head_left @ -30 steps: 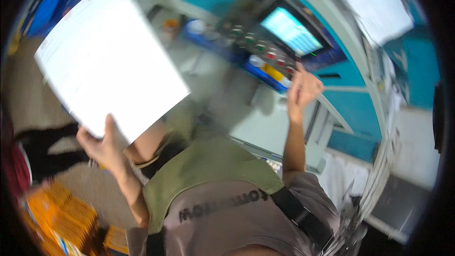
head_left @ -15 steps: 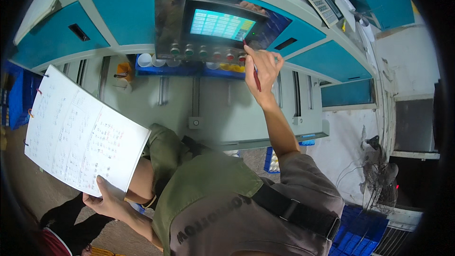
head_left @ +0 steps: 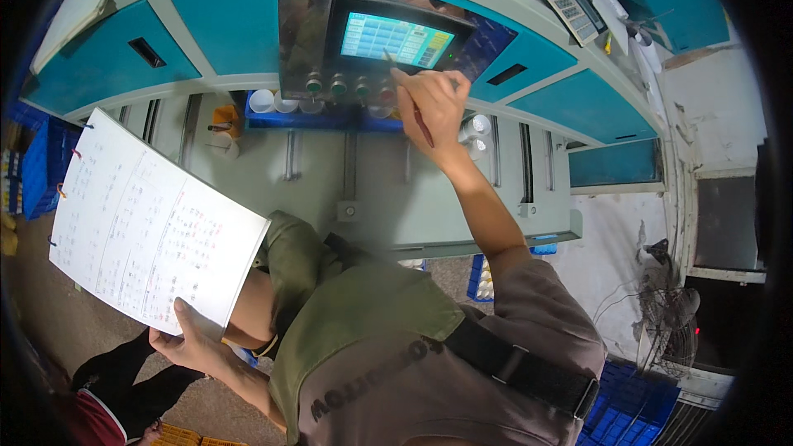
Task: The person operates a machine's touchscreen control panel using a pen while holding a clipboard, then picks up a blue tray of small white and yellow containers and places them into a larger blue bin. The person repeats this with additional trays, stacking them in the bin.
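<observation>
Handwritten pages bound with rings along one edge make up a notebook (head_left: 157,231) at the left. My left hand (head_left: 188,345) grips its lower corner, thumb on top of the page and fingers underneath. With its fingers closed, my right hand (head_left: 434,106) holds a dark red pen (head_left: 423,127) whose back end sticks out below the palm. The pen's tip is at the lower middle of a lit touchscreen (head_left: 392,37); I cannot tell if it touches. Below the screen runs a row of round push buttons (head_left: 338,85), some hidden behind my right hand.
The screen sits in a teal-and-grey machine. Under it a blue tray (head_left: 285,120) holds white cups, and an orange container (head_left: 225,120) stands left. A calculator (head_left: 570,12) lies on top at the right. A fan (head_left: 665,314) stands right; another person's legs (head_left: 132,376) show lower left.
My right hand and pen have moved left, from the screen's lower right corner to its lower middle. White cups show to the right of my wrist. The notebook stays in my left hand.
</observation>
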Demonstrator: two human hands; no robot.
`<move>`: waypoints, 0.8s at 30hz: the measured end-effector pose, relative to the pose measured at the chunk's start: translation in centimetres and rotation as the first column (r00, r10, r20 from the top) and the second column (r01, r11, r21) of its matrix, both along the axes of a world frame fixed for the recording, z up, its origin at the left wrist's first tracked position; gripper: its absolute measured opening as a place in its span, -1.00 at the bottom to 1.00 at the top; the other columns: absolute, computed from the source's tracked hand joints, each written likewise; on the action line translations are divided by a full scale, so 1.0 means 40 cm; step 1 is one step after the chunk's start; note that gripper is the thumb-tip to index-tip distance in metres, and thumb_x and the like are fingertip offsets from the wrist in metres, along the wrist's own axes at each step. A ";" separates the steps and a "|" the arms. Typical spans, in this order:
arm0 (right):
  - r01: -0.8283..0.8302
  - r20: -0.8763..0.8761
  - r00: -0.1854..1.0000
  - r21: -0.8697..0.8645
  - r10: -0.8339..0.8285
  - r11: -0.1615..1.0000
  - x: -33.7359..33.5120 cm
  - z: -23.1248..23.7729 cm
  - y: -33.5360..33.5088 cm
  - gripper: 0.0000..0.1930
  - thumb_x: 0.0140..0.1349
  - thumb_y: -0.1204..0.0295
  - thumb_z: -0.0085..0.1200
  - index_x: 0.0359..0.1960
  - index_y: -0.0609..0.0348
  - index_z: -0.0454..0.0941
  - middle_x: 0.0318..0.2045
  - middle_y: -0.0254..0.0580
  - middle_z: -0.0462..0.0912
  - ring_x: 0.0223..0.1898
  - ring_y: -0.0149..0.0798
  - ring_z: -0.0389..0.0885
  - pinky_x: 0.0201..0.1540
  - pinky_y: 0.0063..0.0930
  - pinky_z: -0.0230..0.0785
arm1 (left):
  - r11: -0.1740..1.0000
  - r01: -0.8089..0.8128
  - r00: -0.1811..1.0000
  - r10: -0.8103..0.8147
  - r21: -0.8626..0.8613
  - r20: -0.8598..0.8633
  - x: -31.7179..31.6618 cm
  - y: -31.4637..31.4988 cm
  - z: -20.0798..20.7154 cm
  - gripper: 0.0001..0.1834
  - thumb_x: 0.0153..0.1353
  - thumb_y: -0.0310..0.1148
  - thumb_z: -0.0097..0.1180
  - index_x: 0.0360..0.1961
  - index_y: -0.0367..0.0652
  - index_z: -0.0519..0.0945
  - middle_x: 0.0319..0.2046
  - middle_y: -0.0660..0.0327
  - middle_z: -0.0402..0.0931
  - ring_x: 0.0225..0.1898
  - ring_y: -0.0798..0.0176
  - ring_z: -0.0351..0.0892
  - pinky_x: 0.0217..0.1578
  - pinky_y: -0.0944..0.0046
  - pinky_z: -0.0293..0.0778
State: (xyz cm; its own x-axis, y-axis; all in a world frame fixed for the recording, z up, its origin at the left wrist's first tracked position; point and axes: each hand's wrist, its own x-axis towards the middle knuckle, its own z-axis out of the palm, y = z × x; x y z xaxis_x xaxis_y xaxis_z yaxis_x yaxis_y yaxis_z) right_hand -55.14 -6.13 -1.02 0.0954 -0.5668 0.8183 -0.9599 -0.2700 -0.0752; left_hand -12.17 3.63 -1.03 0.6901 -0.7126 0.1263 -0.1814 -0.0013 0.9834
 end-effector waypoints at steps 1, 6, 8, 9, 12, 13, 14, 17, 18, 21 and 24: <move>-0.025 0.004 1.000 0.010 0.025 1.000 0.008 0.000 -0.011 -0.74 0.09 0.54 0.23 -0.14 0.09 0.67 -0.45 -0.40 0.59 -0.31 -0.32 0.57 -0.01 -0.26 0.11 | 1.000 -0.012 1.000 0.011 0.022 0.022 0.000 0.000 0.001 -0.50 0.17 -0.37 0.38 -0.02 -0.36 0.36 -0.10 0.01 0.47 -0.06 0.20 0.52 0.01 0.26 0.51; -0.013 -0.006 1.000 0.036 0.013 0.999 0.025 -0.002 -0.048 -0.70 0.02 0.61 0.22 -0.16 0.10 0.68 -0.48 -0.38 0.55 -0.35 -0.36 0.55 -0.06 -0.33 0.09 | 0.997 -0.017 0.998 0.012 0.072 0.065 0.007 -0.001 0.002 -0.49 0.17 -0.37 0.38 -0.03 -0.38 0.35 -0.11 0.00 0.46 -0.05 0.20 0.50 0.04 0.25 0.48; -0.018 -0.027 0.999 0.017 0.019 1.000 0.027 -0.006 -0.047 -0.72 0.06 0.56 0.23 -0.15 0.10 0.66 -0.48 -0.39 0.54 -0.34 -0.34 0.54 -0.06 -0.27 0.12 | 0.999 -0.006 0.999 0.005 0.043 0.032 0.008 0.000 -0.002 -0.49 0.17 -0.37 0.38 -0.03 -0.38 0.35 -0.11 0.00 0.46 -0.04 0.20 0.49 0.04 0.25 0.48; -0.033 -0.029 0.999 0.006 0.034 0.999 0.028 -0.009 -0.046 -0.73 0.08 0.54 0.24 -0.14 0.10 0.65 -0.48 -0.40 0.54 -0.34 -0.33 0.54 -0.05 -0.24 0.13 | 1.000 0.007 1.000 -0.007 0.024 0.005 0.009 0.001 -0.004 -0.49 0.17 -0.37 0.39 -0.03 -0.39 0.35 -0.11 0.00 0.46 -0.04 0.20 0.49 0.04 0.25 0.47; -0.051 -0.008 0.999 0.010 0.051 0.999 0.031 -0.014 -0.046 -0.73 0.07 0.55 0.24 -0.15 0.11 0.65 -0.49 -0.40 0.53 -0.35 -0.33 0.54 -0.06 -0.24 0.14 | 1.000 0.009 1.000 -0.009 0.012 0.015 0.013 0.001 -0.009 -0.49 0.17 -0.38 0.39 -0.04 -0.39 0.35 -0.11 -0.01 0.46 -0.04 0.19 0.49 0.04 0.24 0.48; -0.040 -0.020 0.999 0.018 0.041 0.999 0.032 -0.014 -0.047 -0.73 0.07 0.55 0.24 -0.15 0.10 0.65 -0.49 -0.40 0.52 -0.35 -0.33 0.54 -0.06 -0.24 0.14 | 1.000 0.008 1.000 -0.008 0.017 0.022 0.014 0.001 -0.010 -0.49 0.17 -0.38 0.39 -0.04 -0.38 0.35 -0.11 -0.01 0.46 -0.04 0.19 0.49 0.03 0.25 0.49; -0.039 -0.017 0.999 0.010 0.039 0.999 0.033 -0.015 -0.049 -0.73 0.06 0.56 0.23 -0.15 0.10 0.65 -0.50 -0.39 0.52 -0.35 -0.33 0.54 -0.06 -0.24 0.14 | 1.000 0.008 1.000 -0.009 0.017 0.023 0.014 0.001 -0.010 -0.49 0.16 -0.39 0.39 -0.04 -0.38 0.35 -0.11 -0.01 0.46 -0.04 0.19 0.49 0.03 0.25 0.49; -0.020 -0.013 1.000 0.008 0.020 1.000 0.029 -0.015 -0.053 -0.72 0.05 0.57 0.23 -0.16 0.10 0.65 -0.50 -0.39 0.52 -0.36 -0.32 0.54 -0.06 -0.24 0.14 | 1.000 0.003 1.000 -0.004 0.025 0.028 0.013 0.002 -0.008 -0.50 0.16 -0.39 0.38 -0.04 -0.37 0.35 -0.11 -0.01 0.47 -0.04 0.19 0.50 0.03 0.25 0.50; 0.006 0.001 1.000 0.055 -0.006 0.998 0.027 -0.015 -0.052 -0.72 0.04 0.57 0.23 -0.16 0.10 0.65 -0.50 -0.38 0.53 -0.36 -0.32 0.54 -0.06 -0.24 0.14 | 1.000 0.005 1.000 -0.005 0.029 0.029 0.013 0.002 -0.007 -0.50 0.16 -0.39 0.38 -0.03 -0.37 0.35 -0.10 -0.02 0.47 -0.04 0.19 0.50 0.03 0.25 0.50; -0.016 -0.021 1.000 0.004 0.016 1.000 0.020 -0.017 -0.038 -0.72 0.04 0.57 0.23 -0.16 0.09 0.65 -0.51 -0.39 0.53 -0.37 -0.32 0.54 -0.06 -0.24 0.14 | 0.999 -0.007 0.999 0.006 0.037 0.033 0.009 -0.001 -0.004 -0.50 0.16 -0.40 0.38 -0.03 -0.37 0.35 -0.11 -0.02 0.48 -0.05 0.18 0.51 0.03 0.24 0.52; 0.008 -0.012 1.000 -0.015 -0.008 1.000 0.015 -0.011 -0.030 -0.73 0.05 0.56 0.23 -0.16 0.09 0.65 -0.50 -0.40 0.52 -0.39 -0.32 0.52 -0.04 -0.24 0.14 | 0.999 -0.026 0.999 0.025 0.045 0.042 0.005 0.001 -0.006 -0.49 0.16 -0.39 0.39 -0.03 -0.37 0.35 -0.11 -0.01 0.48 -0.05 0.18 0.52 0.01 0.24 0.53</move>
